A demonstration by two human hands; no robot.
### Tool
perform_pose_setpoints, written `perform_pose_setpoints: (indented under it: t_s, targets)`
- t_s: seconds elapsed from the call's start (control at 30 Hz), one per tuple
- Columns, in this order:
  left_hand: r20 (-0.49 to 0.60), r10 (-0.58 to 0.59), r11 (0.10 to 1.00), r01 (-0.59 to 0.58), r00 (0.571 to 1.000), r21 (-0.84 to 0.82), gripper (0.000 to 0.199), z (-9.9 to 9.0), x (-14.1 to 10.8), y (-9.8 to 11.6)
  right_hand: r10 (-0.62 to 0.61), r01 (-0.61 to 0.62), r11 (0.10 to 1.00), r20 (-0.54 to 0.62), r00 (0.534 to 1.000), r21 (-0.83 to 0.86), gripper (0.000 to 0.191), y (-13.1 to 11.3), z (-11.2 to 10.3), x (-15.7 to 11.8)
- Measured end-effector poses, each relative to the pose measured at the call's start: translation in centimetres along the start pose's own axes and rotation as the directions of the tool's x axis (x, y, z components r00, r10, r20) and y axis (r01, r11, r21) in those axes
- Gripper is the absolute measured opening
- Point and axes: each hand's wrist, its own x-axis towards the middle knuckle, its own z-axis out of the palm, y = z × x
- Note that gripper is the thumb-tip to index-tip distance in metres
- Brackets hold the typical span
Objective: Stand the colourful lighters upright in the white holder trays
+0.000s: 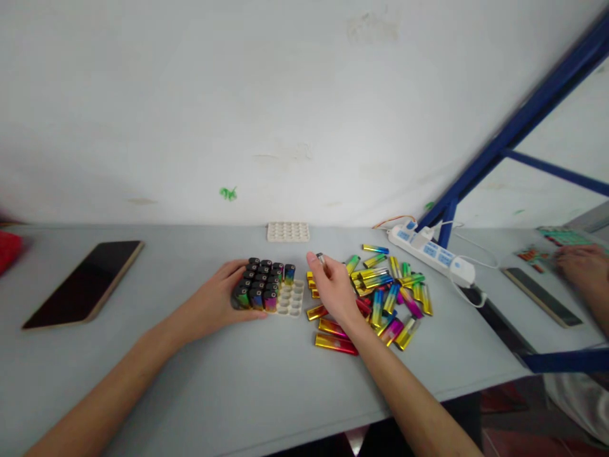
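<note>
My left hand (226, 295) is wrapped round the left side of a white tray (295, 298) and the black-topped lighters (257, 285) standing upright in it. The tray's right part shows bare round slots, with one blue lighter (290, 274) upright at its back. My right hand (335, 285) is closed just right of the tray, with a small lighter (321, 258) pinched between thumb and fingers; only its end shows. Beneath and right of that hand lies a loose pile of shiny multicoloured lighters (377, 308).
A second white tray (288, 231) rests by the wall. At left lies a dark tablet (85, 282), with a red object (8, 251) beyond. A power strip (431, 252) and blue metal frame (476, 181) stand right; past them are a phone (542, 295) and another person's hand (583, 266).
</note>
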Motion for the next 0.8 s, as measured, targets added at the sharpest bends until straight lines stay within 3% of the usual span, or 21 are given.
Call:
perform_pose_setpoints:
  t_s: [0.13,0.33,0.6,0.8]
  targets:
    - [-0.002,-0.014,1.0,0.014,1.0,0.008,0.083,-0.1,0.0,-0.2,0.031,-0.03,0.998,0.016,0.999,-0.048,0.077,0.1,0.1,0.1]
    - [0.006,0.002,1.0,-0.002,1.0,0.025,0.081,-0.3,0.0,0.0,0.045,-0.043,0.998,0.052,0.998,-0.037,0.054,1.1,1.0,-0.1]
    - [0.022,0.001,1.0,-0.001,1.0,-0.021,0.081,-0.4,0.2,0.8,-0.042,0.049,0.996,0.096,0.995,-0.072,0.053,0.7,-0.1,-0.2]
    - [0.031,0.002,0.999,-0.001,1.0,-0.043,0.082,-0.8,0.3,1.6,-0.219,0.248,0.95,0.164,0.962,-0.187,0.063,0.4,-1.7,0.5]
